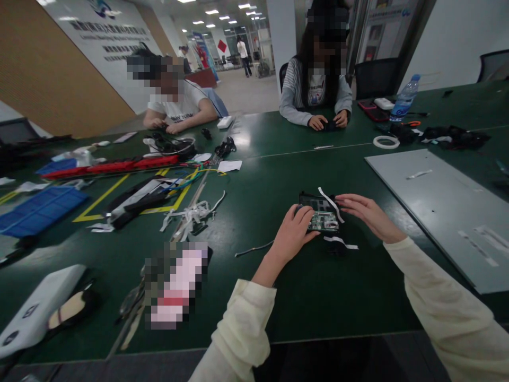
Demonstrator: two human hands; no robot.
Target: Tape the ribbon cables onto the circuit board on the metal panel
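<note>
A small green circuit board lies on the dark green table, against a black open casing just behind it. My left hand is closed on the board's left end, fingers over the top and thumb along the near edge. My right hand is open, its fingers stretched out, with the fingertips at the casing's right end. Whether they press on it I cannot tell. One white strip stands up across the casing's right side. Another white strip lies nearer me over a dark, indistinct piece.
A grey panel lies at right, with a tape roll and water bottle beyond. On the left are tangled white strips, a blurred-out phone, a blue tray and a white device. Two people sit opposite.
</note>
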